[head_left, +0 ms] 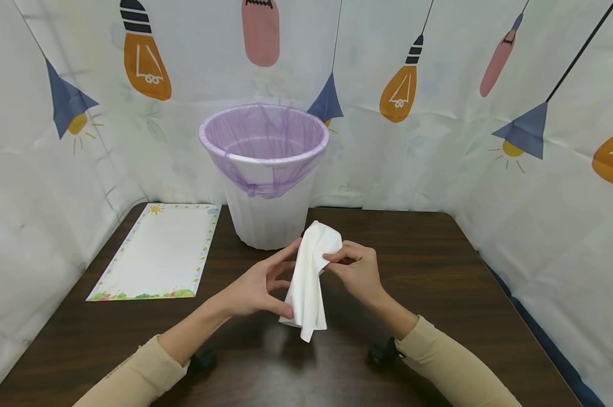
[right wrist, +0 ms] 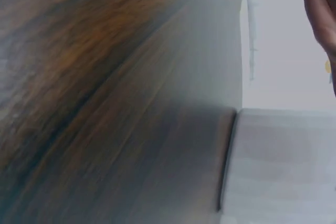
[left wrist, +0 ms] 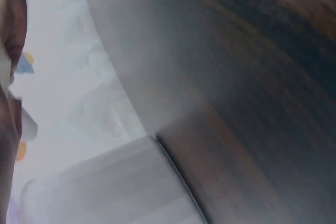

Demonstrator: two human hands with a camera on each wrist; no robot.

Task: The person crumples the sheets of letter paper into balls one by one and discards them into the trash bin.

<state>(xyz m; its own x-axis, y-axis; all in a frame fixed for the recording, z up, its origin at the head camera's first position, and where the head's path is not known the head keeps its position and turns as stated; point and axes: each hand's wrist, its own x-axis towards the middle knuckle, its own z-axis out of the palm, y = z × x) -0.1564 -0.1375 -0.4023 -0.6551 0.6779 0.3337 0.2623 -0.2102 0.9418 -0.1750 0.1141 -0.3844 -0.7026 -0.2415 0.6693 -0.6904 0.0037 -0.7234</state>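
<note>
Right hand (head_left: 361, 272) pinches white tissue (head_left: 308, 280); left hand (head_left: 255, 290) is spread at tissue's 9 o'clock; lighter pinch should avoid tearing.

White cloth (head_left: 438, 152) hangs like walls behind the far edge of the brown wooden surface (head_left: 423, 271) and along its left and right edges. On it are printed orange bulbs (head_left: 146, 66) and blue lamps (head_left: 530, 131). Beside the right edge, a dark blue strip (head_left: 545, 346) shows.

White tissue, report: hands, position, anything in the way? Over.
Right hand pinching white tissue; left hand spread at its left side. Tissue held in front of lined bin. No obstruction visible.
</note>
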